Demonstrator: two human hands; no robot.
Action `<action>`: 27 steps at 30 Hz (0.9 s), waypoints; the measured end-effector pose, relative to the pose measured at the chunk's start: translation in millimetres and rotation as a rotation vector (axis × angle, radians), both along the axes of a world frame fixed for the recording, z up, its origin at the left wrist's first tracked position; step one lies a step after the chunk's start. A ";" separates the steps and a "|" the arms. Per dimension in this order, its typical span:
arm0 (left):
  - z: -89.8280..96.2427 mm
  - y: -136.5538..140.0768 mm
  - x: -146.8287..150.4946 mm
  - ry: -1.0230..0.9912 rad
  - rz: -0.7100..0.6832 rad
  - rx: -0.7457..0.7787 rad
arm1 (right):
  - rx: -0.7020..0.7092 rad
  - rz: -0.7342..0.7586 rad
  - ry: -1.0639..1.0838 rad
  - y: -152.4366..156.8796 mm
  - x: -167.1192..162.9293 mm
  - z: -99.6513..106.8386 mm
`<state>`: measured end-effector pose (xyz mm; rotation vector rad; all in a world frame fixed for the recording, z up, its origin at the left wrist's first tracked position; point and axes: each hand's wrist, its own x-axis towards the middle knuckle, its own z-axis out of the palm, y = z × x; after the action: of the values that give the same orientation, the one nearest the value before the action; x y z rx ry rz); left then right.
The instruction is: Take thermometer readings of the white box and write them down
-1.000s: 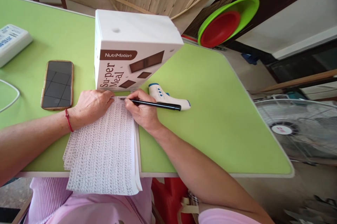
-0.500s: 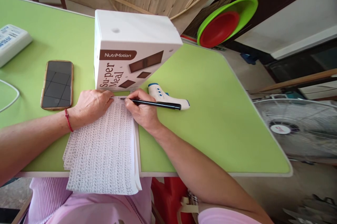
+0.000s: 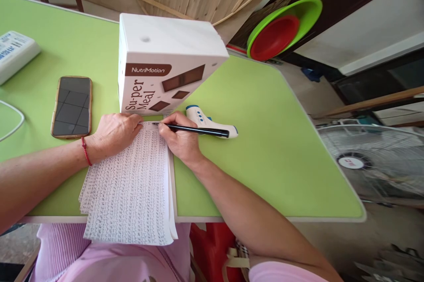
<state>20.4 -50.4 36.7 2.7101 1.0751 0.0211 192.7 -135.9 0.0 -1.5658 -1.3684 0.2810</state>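
A stack of paper sheets [image 3: 132,193] covered in dense handwriting lies on the green table, its lower end hanging over the front edge. My left hand [image 3: 115,134] is closed, its curled fingers holding the upper left of the sheets down. Pinched in my right hand [image 3: 180,138] is a black pen [image 3: 208,131], its tip at the top of the upper sheet. Just behind both hands stands a white and brown NutriMotion box [image 3: 172,39]. Partly behind the pen lies a white and blue infrared thermometer [image 3: 197,116].
A phone [image 3: 72,105] in a brown-edged case lies left of my left hand. Farther left are a white device [image 3: 16,54] and a white cable [image 3: 21,118]. Beyond the table [image 3: 265,176] stand a fan [image 3: 357,160] on the right and green and red basins [image 3: 313,12] at the back.
The pen and my right hand have shifted very slightly to the right along the top of the sheet. My left hand and the paper have stayed put.
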 end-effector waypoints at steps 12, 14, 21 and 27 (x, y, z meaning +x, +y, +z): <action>-1.2 0.8 0.1 0.010 -0.003 0.015 | 0.032 0.032 0.049 -0.6 0.5 -0.3; -1.7 0.9 -0.2 0.010 -0.008 0.022 | 0.023 0.024 0.039 -0.6 0.5 -0.7; -3.1 0.7 0.2 -0.011 -0.015 0.043 | 0.005 0.022 0.033 0.0 0.5 -1.9; -10.5 2.4 -2.8 -0.115 -0.008 0.029 | 0.033 0.027 0.001 -2.9 2.7 2.1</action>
<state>17.5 -48.0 26.2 2.7012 1.0383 0.1899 195.4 -138.8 2.1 -1.5206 -1.3877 0.2744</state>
